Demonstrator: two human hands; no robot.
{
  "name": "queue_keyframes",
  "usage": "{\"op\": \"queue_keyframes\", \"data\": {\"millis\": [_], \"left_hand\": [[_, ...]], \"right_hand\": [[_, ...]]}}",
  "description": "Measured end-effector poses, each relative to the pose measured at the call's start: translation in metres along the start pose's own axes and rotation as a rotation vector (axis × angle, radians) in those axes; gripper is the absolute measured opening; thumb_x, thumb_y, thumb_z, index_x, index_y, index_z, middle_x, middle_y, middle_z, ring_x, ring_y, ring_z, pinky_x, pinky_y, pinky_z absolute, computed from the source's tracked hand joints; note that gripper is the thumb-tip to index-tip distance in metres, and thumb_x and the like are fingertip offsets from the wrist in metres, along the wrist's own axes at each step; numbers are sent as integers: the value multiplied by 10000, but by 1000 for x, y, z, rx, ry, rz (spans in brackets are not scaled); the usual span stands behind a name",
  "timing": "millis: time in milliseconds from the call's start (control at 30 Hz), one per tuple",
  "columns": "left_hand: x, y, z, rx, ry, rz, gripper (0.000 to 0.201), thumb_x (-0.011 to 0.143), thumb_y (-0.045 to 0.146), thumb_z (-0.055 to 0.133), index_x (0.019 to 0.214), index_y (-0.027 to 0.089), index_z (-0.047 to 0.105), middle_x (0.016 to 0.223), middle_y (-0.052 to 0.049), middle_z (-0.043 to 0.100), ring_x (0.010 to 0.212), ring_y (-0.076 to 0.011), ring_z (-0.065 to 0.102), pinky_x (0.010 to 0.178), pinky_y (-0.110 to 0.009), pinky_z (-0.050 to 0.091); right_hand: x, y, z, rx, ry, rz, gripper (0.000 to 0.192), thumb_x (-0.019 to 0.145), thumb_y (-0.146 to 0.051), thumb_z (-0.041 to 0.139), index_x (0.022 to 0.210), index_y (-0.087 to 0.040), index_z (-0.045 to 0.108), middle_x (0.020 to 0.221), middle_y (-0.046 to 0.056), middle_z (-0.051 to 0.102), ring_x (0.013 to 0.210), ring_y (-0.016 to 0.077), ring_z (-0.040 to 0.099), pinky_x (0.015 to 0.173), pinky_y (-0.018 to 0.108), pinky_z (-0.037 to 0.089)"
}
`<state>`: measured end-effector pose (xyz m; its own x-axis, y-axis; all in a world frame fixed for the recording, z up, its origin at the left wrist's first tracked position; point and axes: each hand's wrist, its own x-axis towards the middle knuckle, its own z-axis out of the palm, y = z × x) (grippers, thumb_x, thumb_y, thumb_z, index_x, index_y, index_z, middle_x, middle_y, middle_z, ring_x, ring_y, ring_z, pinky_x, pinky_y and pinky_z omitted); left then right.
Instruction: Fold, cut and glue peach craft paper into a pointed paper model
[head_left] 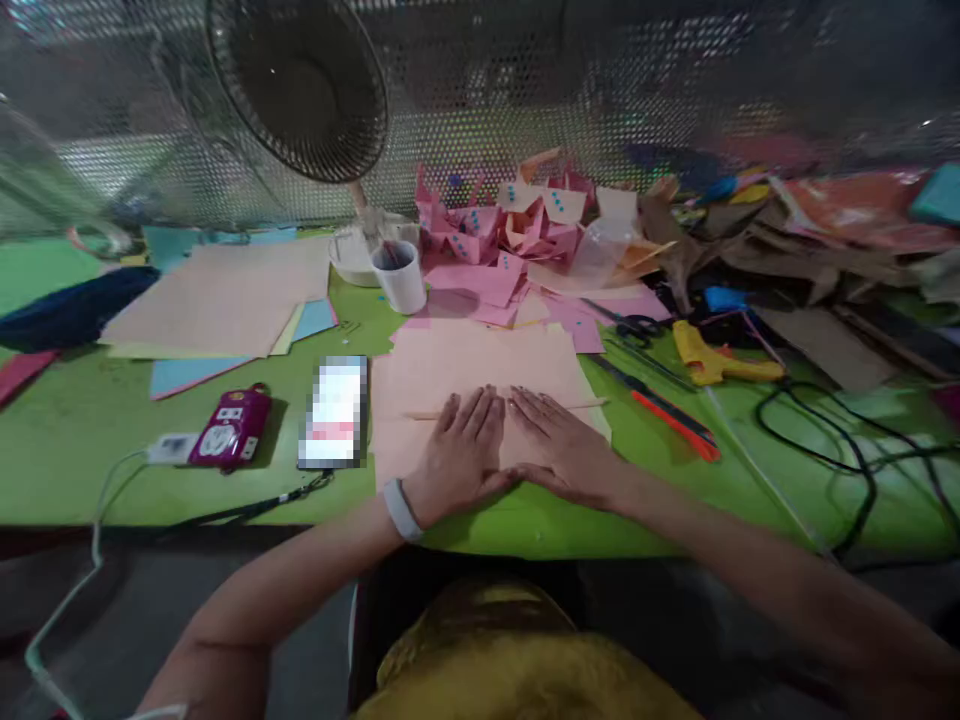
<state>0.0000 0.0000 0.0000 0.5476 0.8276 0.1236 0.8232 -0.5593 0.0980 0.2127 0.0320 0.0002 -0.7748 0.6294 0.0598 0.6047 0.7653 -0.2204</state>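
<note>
A round fan [300, 90] is in the upper left of the frame, with a white cup [403, 288] below it. At left lie a purple device [231, 430] and a phone [334, 415]; at right, a yellow glue gun [709, 365].

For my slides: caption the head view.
Left hand and right hand flat over a slender peach piece on peach paper.

- Left hand [465, 455]: bare, five slender fingers, short nails whose finish is too blurred to tell.
- Right hand [570, 452]: likewise bare, fingers and wrist uncovered.
- Wristband [403, 511]: plain, pale grey, smooth and fairly wide, around the left wrist.
- Forearms [300, 570]: both uncovered.
- Garment [525, 665]: mustard yellow, softly creased, with darker brownish patches towards its top; their pattern is unclear.
- Pale strip [161, 712]: thin, by the left upper arm, mostly cut off.
</note>
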Motion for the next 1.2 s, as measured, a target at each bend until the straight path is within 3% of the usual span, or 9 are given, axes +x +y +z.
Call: {"op": "queue_keyframes", "data": {"millis": [167,400,533,800,933,1033,1100,1200], "left_hand": [[-8,-7,-1,22,21,-14,931,909,720,209,1470,-18,290,1549,-271,294,1476,-334,216,1198,-517,150],[-41,-36,-13,69,33,-114,1005,865,759,327,1511,7,160,1545,-294,289,1476,-355,203,1184,-530,188],[-49,-41,-16,95,44,-121,1010,871,741,359,1530,27,82,1545,-294,290,1472,-366,208,1181,-555,174],[-50,-46,-14,97,46,-95,988,888,709,381,1553,89,-4,1563,-256,284,1474,-355,212,1174,-569,202],[-51,-50,-16,89,71,-90,909,909,683,369,1556,108,90,1547,-222,343,1458,-345,269,1180,-573,190],[-44,-50,-25,102,121,-76,773,943,614,383,1530,136,226,1509,-197,417,1433,-342,326,1172,-610,174],[-36,-48,-31,114,174,-64,630,966,521,425,1462,137,372,1479,-194,455,1395,-342,385,1143,-609,244],[-20,-45,-36,78,219,8,312,977,336,482,1220,183,606,1336,-138,593,1200,-282,563,978,-470,468]], "right_hand": [[-2,3,5,3,49,-22,825,960,-598,368,1529,-16,229,1579,229,236,1489,293,182,1207,490,242],[0,0,3,-11,31,-7,836,961,-624,328,1506,8,278,1579,231,219,1492,284,169,1215,474,228],[-1,2,0,17,16,10,840,958,-638,317,1515,-10,272,1576,223,237,1487,281,191,1216,465,234],[-39,25,-11,-15,36,188,828,957,-640,316,1531,-46,256,1572,205,272,1474,292,229,1198,471,279],[-47,28,-15,-40,74,244,771,965,-616,333,1520,-81,310,1536,194,362,1441,301,321,1168,505,323],[-38,25,-25,-95,228,234,596,996,-493,385,1433,-98,470,1470,189,470,1393,304,408,1152,515,339],[-27,21,-30,-130,340,159,418,1006,-359,427,1303,-122,602,1392,171,560,1321,286,492,1116,491,386],[-7,16,-28,-155,369,-2,264,991,-225,468,1113,-164,693,1179,128,684,1088,242,617,942,433,509]]}}
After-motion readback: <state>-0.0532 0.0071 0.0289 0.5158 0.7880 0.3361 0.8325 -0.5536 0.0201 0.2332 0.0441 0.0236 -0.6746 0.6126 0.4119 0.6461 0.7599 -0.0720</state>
